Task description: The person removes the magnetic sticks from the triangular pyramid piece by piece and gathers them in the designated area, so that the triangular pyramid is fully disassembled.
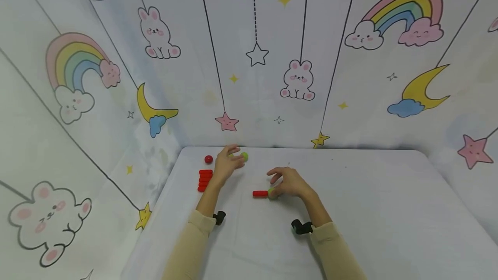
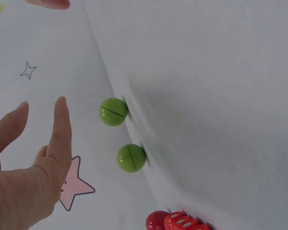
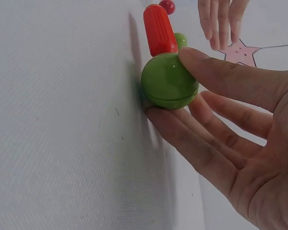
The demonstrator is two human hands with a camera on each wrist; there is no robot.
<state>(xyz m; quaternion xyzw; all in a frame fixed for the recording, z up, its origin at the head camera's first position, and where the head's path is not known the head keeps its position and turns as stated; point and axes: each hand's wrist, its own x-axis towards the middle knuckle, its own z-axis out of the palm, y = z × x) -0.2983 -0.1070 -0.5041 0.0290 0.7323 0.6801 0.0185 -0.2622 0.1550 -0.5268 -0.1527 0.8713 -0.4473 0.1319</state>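
Note:
My right hand (image 1: 291,182) pinches a green ball (image 3: 168,82) between thumb and forefinger, low over the white table. Against that ball lies the end of a red grooved rod (image 3: 159,29), and the two touch or nearly touch. My left hand (image 1: 227,165) is raised at the back left with its fingers spread and nothing between them. Close to it are two more green balls, one (image 2: 113,111) farther along and one (image 2: 131,158) nearer the red pieces; each has a dark seam line. In the head view the left hand partly hides one of them.
At the table's left a red ball (image 1: 208,159) sits behind a row of several red rods (image 1: 205,180), partly covered by my left forearm. The white table (image 1: 369,202) meets a patterned cloth wall (image 1: 268,128) at its back edge.

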